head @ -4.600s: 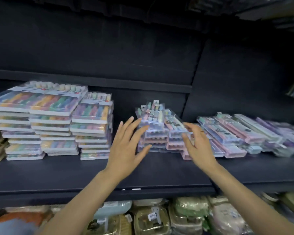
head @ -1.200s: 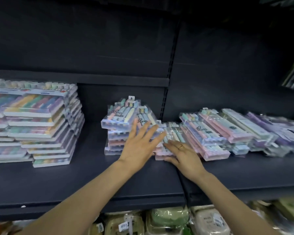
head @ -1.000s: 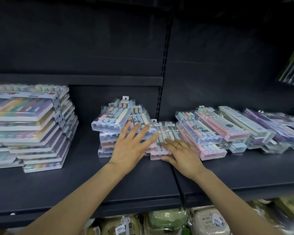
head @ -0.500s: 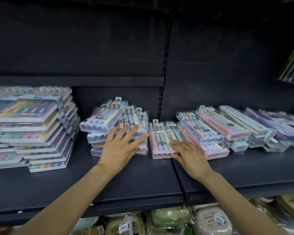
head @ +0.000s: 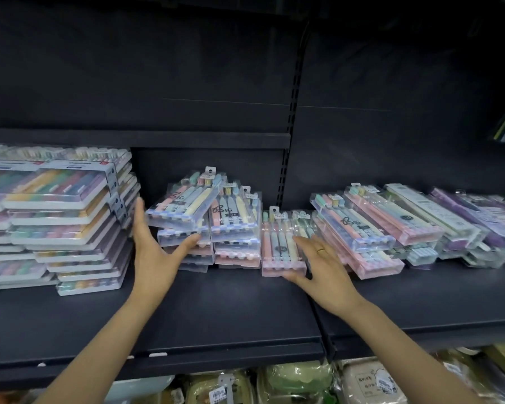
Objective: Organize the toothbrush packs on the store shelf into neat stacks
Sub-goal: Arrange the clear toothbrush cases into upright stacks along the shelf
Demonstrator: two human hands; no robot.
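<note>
Nearest, the left hand [head: 153, 255] spreads its released fingers [head: 187, 243] around the left end of a crooked stack of toothbrush packs [head: 184, 220] on the dark shelf [head: 216, 310]. The right hand [head: 321, 268] lies flat, fingers relaxed, on a pink pack [head: 280, 246] beside it. Farther right, more packs [head: 391, 223] lie jumbled.

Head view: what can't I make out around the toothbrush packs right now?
- Left stacks: cut off by the left edge.
- Purple packs: blurred, run past the right edge.
- Pink pack: right side covered by the right hand.
- Tilted top pack: print too small to read; left hand hides the packs beneath.
</note>
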